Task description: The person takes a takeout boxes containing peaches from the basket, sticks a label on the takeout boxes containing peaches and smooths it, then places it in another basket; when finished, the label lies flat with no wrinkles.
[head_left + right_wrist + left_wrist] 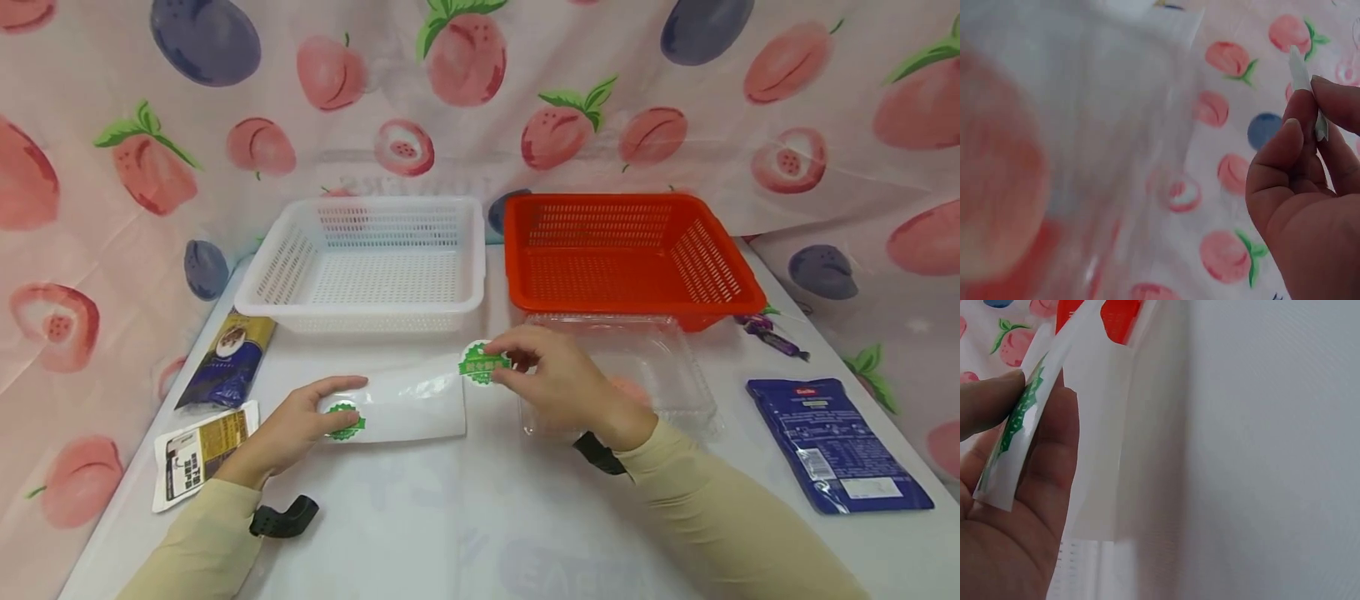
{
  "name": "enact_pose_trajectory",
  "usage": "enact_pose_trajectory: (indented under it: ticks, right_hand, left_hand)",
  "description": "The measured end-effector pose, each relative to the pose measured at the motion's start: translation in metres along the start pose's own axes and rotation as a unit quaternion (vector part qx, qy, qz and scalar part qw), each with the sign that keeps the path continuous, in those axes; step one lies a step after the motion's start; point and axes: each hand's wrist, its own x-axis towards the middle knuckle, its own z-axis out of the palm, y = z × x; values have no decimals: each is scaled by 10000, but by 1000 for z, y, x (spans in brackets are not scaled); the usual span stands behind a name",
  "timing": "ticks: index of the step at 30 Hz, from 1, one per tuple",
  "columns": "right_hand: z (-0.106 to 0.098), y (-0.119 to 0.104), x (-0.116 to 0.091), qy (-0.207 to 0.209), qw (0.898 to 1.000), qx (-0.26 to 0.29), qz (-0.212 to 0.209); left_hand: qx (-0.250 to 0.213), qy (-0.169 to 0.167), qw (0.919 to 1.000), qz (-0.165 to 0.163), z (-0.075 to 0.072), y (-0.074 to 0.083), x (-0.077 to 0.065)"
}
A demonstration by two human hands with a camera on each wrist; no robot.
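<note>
Between the thumb and fingers of my left hand (pixel 303 417) is the left end of a white glossy sticker sheet (pixel 420 404). A round green sticker (pixel 347 421) shows on that end, partly under the thumb. The left wrist view shows the thumb above the sheet (pixel 1007 478) and the fingers behind it. My right hand (pixel 558 375) pinches a loose round green-and-white sticker (pixel 477 363) by its right edge, just past the sheet's right end. The right wrist view has this sticker (pixel 1299 70) nearly edge-on. Behind the right hand lies a clear plastic clamshell box (pixel 675 375).
At the back stand a white basket (pixel 360 321) and a red basket (pixel 637 307). On the left lie a blue-and-gold packet (pixel 228 358) and a white-and-brown packet (pixel 202 458). To the right are a blue pouch (pixel 832 442) and wrapped candy (pixel 776 337).
</note>
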Motion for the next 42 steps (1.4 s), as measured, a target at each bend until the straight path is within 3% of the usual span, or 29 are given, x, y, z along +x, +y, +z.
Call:
enact_pose_trajectory:
  ticks: [5,10,20,32,42]
  right_hand:
    - [-30,11,-8,134,9977,-101,653]
    - [-56,22,-19,126,9913,-546,1194]
    - [-91,46,-38,79,9807,-903,1732]
    - [-99,65,-45,-47,9717,-1175,2048]
    - [-99,73,-43,-298,9686,-1369,2052]
  left_hand:
    - [-9,-60,9999,-111,0,-5,2]
    - [23,-172,9996,-243,0,-8,4]
    - [267,-458,9971,-548,0,-9,5]
    - [263,-487,9968,-577,0,-10,10]
    - [491,-457,9956,-648,2,-10,12]
